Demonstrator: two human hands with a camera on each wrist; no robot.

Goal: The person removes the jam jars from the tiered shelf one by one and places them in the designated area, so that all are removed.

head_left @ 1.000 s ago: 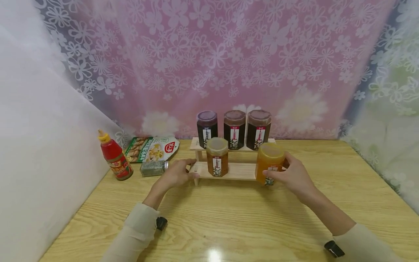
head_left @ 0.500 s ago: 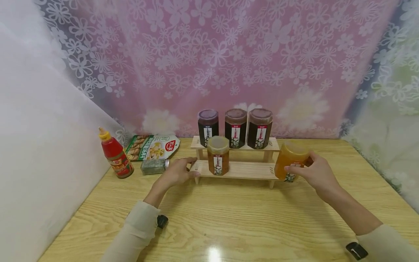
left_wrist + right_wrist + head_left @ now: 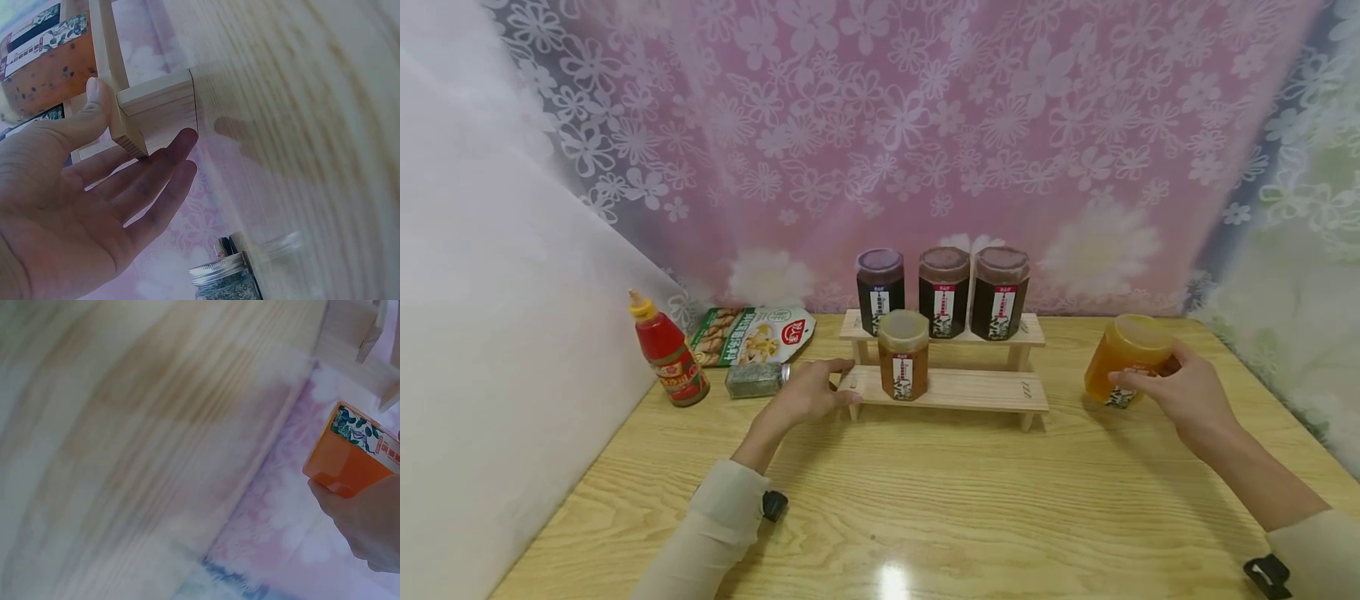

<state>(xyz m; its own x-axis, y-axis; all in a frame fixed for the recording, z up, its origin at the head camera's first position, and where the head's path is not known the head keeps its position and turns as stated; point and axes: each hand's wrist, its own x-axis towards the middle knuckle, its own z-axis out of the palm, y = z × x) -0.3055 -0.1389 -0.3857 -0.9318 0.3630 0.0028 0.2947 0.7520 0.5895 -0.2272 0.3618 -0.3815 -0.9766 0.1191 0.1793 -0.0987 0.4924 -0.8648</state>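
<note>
A two-tier wooden rack [image 3: 973,389] stands mid-table. My left hand [image 3: 808,396] holds the left end of its lower tier; in the left wrist view the thumb rests on the board and the fingers [image 3: 140,187] reach round its end. To the right of the rack, my right hand [image 3: 1198,398] grips a jar of orange-yellow preserve [image 3: 1105,371], slightly tilted. The right wrist view shows that orange jar [image 3: 340,465] raised off the table. An amber jar [image 3: 904,354] sits on the lower tier's left part. Three dark jars [image 3: 944,304] line the upper tier.
Left of the rack lie a small glass spice jar [image 3: 754,381] on its side and a green-and-white food packet [image 3: 760,337]. A red squeeze bottle [image 3: 672,358] with a yellow cap stands at the table's left edge. A floral curtain [image 3: 910,150] hangs behind.
My right hand has carried the orange jar off the lower tier's right end and away to the right. My left hand stays at the rack's left end.
</note>
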